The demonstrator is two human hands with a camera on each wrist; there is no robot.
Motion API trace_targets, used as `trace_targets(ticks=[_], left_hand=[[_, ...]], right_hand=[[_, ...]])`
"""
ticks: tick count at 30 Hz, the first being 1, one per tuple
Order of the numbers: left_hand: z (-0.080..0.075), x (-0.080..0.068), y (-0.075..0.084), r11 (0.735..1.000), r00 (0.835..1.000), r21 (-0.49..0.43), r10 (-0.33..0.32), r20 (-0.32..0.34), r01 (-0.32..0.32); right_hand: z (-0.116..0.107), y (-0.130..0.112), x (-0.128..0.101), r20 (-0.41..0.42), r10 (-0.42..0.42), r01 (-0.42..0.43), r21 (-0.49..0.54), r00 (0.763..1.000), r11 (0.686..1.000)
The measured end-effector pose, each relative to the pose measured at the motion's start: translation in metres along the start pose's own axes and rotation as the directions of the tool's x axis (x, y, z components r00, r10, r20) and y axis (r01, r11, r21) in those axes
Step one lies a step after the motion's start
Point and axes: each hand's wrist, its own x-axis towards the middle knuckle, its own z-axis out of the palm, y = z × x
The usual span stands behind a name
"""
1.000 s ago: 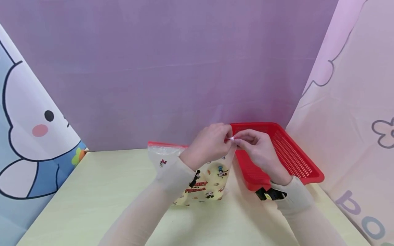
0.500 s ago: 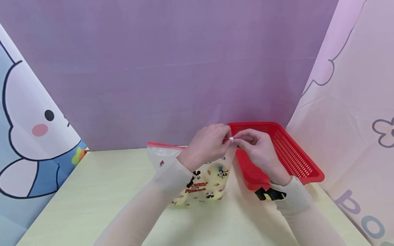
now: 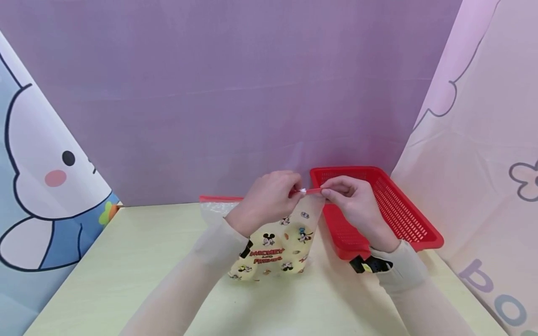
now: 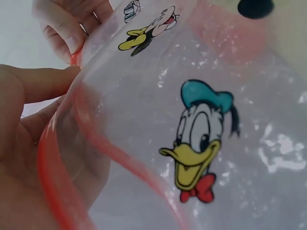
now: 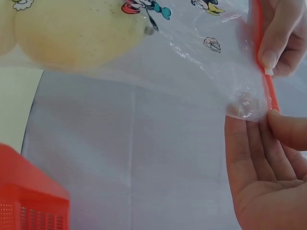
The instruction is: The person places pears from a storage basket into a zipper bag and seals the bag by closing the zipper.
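Note:
A clear zip bag (image 3: 269,249) printed with cartoon characters stands on the table, a red zip strip (image 3: 313,191) along its top. My left hand (image 3: 269,196) pinches the small white slider (image 3: 303,191) on that strip. At the bag's right top corner, my right hand (image 3: 357,205) pinches the strip's end between thumb and fingers. Through the plastic in the right wrist view show round yellowish things (image 5: 81,31), whose kind I cannot tell. To the left of the slider, the left wrist view shows the bag's two red edges (image 4: 53,163) apart.
A red plastic basket (image 3: 403,210) with slotted walls stands right of the bag, close to my right hand. The pale yellow table (image 3: 138,261) meets a purple backdrop (image 3: 210,93) behind, with printed cloth panels at both sides.
My left hand has moved left along the strip with the slider, so a short red length now shows between the hands. My right hand stays at the corner.

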Motion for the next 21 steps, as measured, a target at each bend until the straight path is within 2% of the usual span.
trace_targets(ticks=[9, 17, 21], left_hand=[[-0.002, -0.001, 0.005, 1.000, 0.999, -0.008, -0.026, 0.034, 0.026], [0.002, 0.002, 0.010, 1.000, 0.999, 0.024, 0.001, 0.047, -0.002], [0.002, 0.000, 0.009, 0.999, 0.999, 0.032, 0.009, 0.039, -0.011]], right_hand=[[0.001, -0.004, 0.000, 0.050, -0.014, 0.014, -0.003, 0.999, 1.000], [0.005, -0.009, 0.000, 0.103, 0.006, 0.000, -0.062, 0.995, 0.998], [0.006, -0.009, 0.000, 0.098, -0.016, 0.023, -0.073, 0.995, 0.997]])
